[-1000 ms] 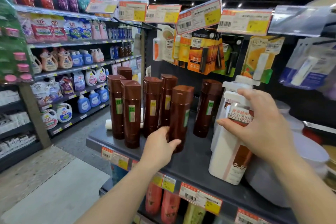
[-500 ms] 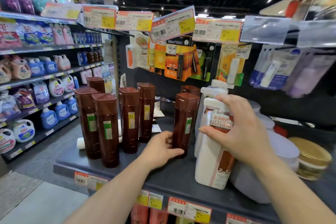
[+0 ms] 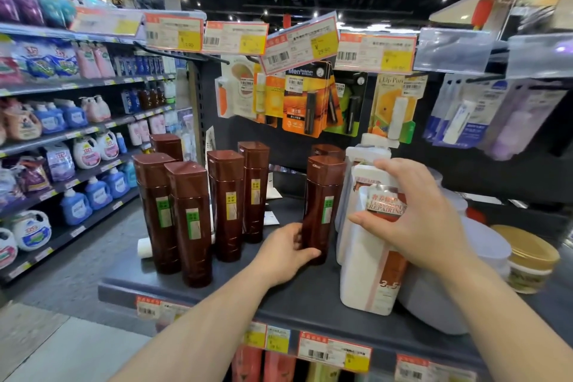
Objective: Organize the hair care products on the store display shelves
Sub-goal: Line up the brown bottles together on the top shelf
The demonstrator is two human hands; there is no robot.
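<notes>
Several tall brown bottles stand upright on the dark shelf (image 3: 297,298). My left hand (image 3: 286,253) grips the base of one brown bottle (image 3: 322,205) that stands close beside the white refill pouches. My right hand (image 3: 415,220) holds the top of the front white pouch (image 3: 369,260), fingers around its label. A second white pouch (image 3: 366,155) stands behind it. Another brown bottle (image 3: 327,150) shows just behind the held one. The other brown bottles (image 3: 189,220) are grouped at the shelf's left.
Grey tubs (image 3: 434,301) and a gold-lidded jar (image 3: 527,260) sit at the shelf's right. A white tube (image 3: 144,247) lies behind the left bottles. Hanging lip-care cards (image 3: 310,99) and price tags (image 3: 297,40) are above. A detergent aisle (image 3: 62,133) runs along the left.
My left hand has slid the brown bottle rightward, from the group's side to right beside the white pouches. My right hand stayed on the front pouch. The view has shifted left.
</notes>
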